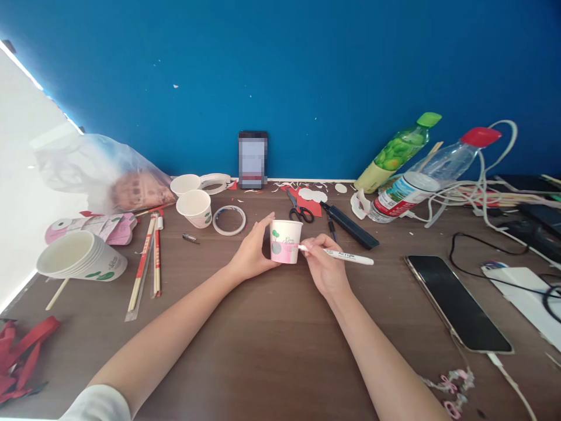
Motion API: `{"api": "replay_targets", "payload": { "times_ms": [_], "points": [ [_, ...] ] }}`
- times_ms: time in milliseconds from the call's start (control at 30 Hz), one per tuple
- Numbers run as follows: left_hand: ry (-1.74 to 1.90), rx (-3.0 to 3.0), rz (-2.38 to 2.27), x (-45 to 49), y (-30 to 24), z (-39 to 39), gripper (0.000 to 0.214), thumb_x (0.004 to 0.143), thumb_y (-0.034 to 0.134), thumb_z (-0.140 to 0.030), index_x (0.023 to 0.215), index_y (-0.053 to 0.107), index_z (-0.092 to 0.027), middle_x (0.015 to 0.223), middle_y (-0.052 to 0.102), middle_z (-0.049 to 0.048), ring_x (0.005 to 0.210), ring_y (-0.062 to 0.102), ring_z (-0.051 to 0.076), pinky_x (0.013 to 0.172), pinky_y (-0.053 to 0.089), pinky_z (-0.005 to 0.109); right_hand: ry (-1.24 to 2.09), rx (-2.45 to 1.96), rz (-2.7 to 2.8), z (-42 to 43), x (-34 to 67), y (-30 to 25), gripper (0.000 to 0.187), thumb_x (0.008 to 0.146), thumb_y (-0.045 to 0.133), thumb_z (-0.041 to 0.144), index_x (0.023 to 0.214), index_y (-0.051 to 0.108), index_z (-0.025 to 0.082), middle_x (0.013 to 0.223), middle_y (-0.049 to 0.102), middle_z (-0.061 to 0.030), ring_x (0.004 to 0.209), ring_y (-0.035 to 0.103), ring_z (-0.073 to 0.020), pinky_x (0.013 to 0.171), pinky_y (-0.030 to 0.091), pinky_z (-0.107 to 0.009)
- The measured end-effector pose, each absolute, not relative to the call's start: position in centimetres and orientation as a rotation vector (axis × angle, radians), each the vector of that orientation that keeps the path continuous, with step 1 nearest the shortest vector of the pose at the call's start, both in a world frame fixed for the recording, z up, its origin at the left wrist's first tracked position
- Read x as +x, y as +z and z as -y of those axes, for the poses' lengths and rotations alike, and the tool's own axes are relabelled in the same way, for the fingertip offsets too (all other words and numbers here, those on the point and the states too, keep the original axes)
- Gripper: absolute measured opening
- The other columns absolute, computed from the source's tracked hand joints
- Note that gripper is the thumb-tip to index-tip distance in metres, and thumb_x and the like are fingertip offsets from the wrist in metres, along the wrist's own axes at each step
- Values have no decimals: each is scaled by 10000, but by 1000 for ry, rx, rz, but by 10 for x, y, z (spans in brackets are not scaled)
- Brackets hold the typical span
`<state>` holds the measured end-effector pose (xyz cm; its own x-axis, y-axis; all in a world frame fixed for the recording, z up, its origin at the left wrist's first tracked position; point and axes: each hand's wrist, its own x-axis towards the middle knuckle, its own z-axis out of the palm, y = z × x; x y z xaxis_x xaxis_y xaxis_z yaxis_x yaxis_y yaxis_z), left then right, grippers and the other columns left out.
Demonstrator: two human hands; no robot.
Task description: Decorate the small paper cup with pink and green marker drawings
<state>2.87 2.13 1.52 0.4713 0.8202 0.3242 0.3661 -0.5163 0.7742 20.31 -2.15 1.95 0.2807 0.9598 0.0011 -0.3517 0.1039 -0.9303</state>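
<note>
A white paper cup (286,234) with a green tree print stands upright in the middle, its lower part coloured pink. My left hand (254,248) is closed around the cup's left side, thumb low and fingers at the back. In my right hand (323,263) a white acrylic marker (350,256) is pinched, its tip touching the right side of the cup at the pink area. Behind the cup lie black-handled scissors (302,212) on red paper (313,202), with a black utility knife (350,225) to their right.
Left are paper cups (195,207), a tape roll (229,220), wrapped chopsticks (143,266) and stacked cups (83,257). A phone (253,159) leans on the blue wall. Bottles (405,193), cables (473,187) and another phone (458,301) lie right.
</note>
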Motion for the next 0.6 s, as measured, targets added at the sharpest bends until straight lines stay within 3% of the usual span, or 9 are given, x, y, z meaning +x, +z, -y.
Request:
{"api": "replay_targets", "payload": {
  "times_ms": [167,600],
  "points": [
    [912,2080,-966,28,15,-22,945,631,824,-261,1401,277,-248,1556,302,157,1426,340,334,1177,270,538,1097,-1016,787,21,201,23,427,629,795,316,489,404,214,460,458,63,518,415,-107,601,392,-291],
    [918,2064,-966,28,14,-22,914,628,826,-261,1377,301,-249,1538,342,151,1431,333,330,1182,262,527,1061,-1099,802,21,201,17,396,672,756,323,487,423,214,462,447,59,541,433,-113,612,388,-283]
  ]
}}
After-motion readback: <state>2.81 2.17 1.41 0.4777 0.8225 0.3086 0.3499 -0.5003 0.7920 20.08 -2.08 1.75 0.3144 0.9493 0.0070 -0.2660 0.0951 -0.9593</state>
